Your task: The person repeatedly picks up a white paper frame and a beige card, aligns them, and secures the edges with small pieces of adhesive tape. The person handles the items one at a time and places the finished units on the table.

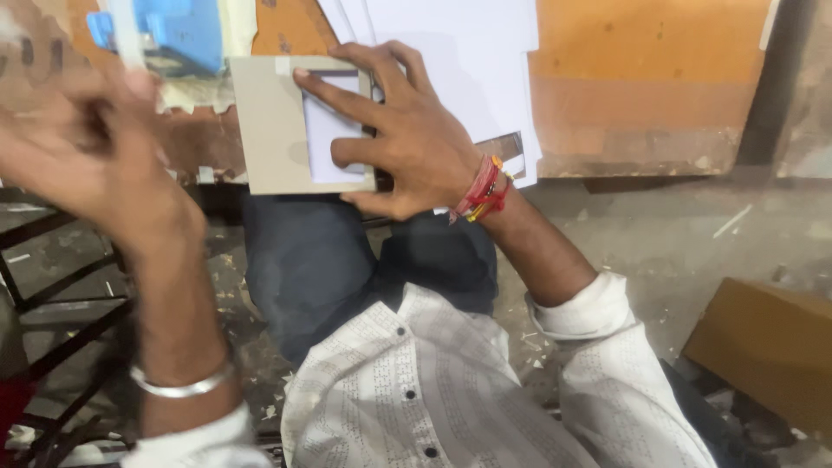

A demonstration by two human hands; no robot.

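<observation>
Head view. Right hand [416, 143] spread flat, palm down, on grey card frame [273, 130]; index finger stretched along upper edge of frame's cut-out window, thumb bent at lower edge of window, remaining fingers curled over frame's right side. White sheet [325, 139] visible inside window, under the fingers. Frame pressed down at near edge of orange surface [641, 69], directly above the lap. Stack of white paper [468, 52] under and beyond the hand, reaching to top of view. Red and yellow thread bands [481, 191] on right wrist.

Left hand [82, 147] raised, well apart from frame to its left, blurred; grip not discernible, contents not discernible. Metal bangle [178, 386] on left wrist. Blue object [178, 30] at upper left on surface. Brown box [767, 347] at lower right on floor.
</observation>
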